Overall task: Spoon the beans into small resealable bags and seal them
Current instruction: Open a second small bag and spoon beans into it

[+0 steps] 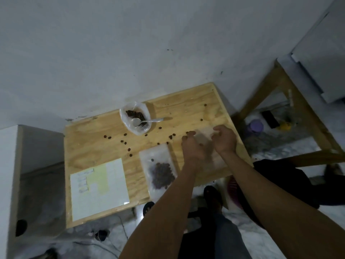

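Nearest us, on the small light-wood table (89,146), a white sheet of paper w/ pale-yellow patches (99,187) lies front left. Just right of it, a clear small resealable bag filled w/ dark beans (160,173) lies flat. Beyond that, toward the right edge, we see both hands on a second clear plastic bag (205,141): left hand (191,146) curled round its left side, right hand (225,138) pinching its right side. Bag contents are blurred. Loose dark beans (124,142) are scattered across the table's middle. Farthest, by the white wall (112,53), a clear open bag of dark beans (135,117) holds a metal spoon (147,121), bowl inside, handle pointing right.
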Available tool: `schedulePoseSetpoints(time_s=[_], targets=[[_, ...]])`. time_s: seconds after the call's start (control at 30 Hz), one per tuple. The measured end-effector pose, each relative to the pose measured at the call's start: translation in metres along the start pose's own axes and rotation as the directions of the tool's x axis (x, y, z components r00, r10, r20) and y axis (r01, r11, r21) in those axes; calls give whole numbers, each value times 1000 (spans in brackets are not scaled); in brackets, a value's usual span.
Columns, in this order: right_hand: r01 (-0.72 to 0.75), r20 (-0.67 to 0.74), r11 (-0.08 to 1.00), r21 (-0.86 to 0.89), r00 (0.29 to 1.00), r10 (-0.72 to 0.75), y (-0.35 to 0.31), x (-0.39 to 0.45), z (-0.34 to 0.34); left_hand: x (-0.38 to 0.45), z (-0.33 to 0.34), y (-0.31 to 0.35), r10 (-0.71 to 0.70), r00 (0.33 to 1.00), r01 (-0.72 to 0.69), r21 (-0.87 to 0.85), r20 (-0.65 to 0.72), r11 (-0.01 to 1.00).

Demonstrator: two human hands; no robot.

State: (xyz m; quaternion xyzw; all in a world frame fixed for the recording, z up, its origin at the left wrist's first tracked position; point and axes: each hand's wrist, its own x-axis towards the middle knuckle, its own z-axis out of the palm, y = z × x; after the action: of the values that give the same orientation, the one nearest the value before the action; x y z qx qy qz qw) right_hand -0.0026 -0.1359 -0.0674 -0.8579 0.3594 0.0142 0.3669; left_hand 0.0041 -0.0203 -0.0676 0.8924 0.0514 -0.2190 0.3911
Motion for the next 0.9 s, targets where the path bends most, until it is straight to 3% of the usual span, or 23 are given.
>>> schedulePoseSetpoints(time_s=[0.1,0.23,0.47,0.53,0.63,0.77,0.9], targets=[[-10,-6,999,43,1000,11,2,3,-3,6,6,1,-87,993,77,-108,-85,991],[49,-34,990,129,998,-45,4,5,-16,5,6,7,-136,973,62,-355,-186,933],[19,-22,836,548,1000,-8,-35,2,-46,17,-27,28,-225,959,11,-770,-173,638],[-15,66,791,612,997,-32,-56,2,-50,21,-47,27,-171,961,-68,-783,-218,618],[-6,190,817,576,973,-127,-89,0,-54,22,-86,28,-73,958,-172,-761,-276,626],[67,392,869,490,874,-288,-137,-13,-56,20,-139,26,50,954,-249,-686,-296,684],[185,466,906,381,808,-361,-177,-31,-44,15,-178,13,84,907,-332,-579,-413,745]])
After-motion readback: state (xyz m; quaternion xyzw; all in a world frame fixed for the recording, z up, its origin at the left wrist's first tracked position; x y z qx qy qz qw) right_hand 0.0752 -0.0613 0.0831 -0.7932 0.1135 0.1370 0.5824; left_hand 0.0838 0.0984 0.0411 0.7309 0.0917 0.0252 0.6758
